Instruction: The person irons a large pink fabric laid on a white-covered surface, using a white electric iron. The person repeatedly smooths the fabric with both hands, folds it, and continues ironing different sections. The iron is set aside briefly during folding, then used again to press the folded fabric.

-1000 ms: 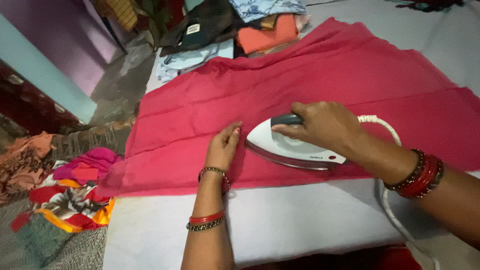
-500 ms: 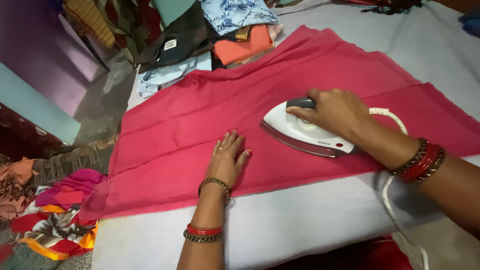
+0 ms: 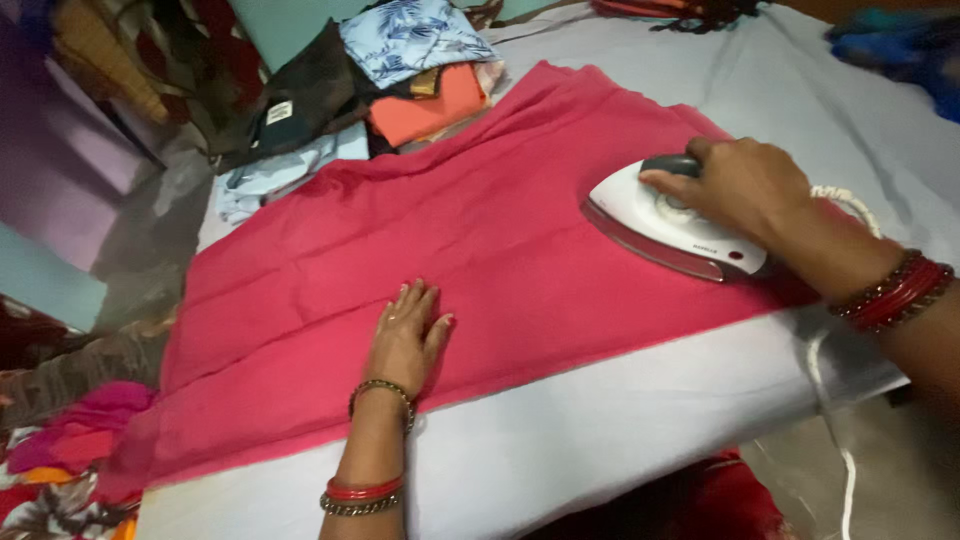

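Pressing in hand: right hand (image 3: 745, 190) grips the iron (image 3: 665, 225) on the pink cloth (image 3: 480, 230) spread over the table (image 3: 600, 430), left hand (image 3: 405, 335) flat, fingers spread, pinning it; the next stroke wants cloth kept taut; since earlier the iron has slid rightward, away from the left hand

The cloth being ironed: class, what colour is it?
Plain pinkish red, with no pattern; the cloth shows best in the head view, which is the only one.
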